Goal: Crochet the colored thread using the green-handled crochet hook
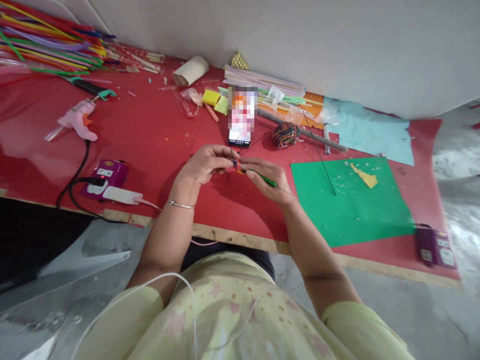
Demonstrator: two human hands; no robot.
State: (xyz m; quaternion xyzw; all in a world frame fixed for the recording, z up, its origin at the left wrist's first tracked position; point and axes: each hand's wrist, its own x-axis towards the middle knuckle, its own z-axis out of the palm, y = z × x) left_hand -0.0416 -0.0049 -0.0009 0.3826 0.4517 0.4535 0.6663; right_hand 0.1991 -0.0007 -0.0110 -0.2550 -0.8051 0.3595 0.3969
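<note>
My left hand (204,165) and my right hand (268,177) meet above the red board (150,135), fingertips touching. Between them they pinch a thin wire stem (264,177) wrapped in green, with a small dark and orange bit at its tip by my left fingers. The bare wire end sticks out past my right hand toward the green sheet (352,200). A silver bangle circles my left wrist.
A phone (242,117) stands just beyond my hands, a ball of multicoloured thread (286,135) to its right. A pink glue gun (77,119) and a purple power strip (107,176) lie left. Coloured sticks (48,42) fill the far left, a paper roll (190,70) behind.
</note>
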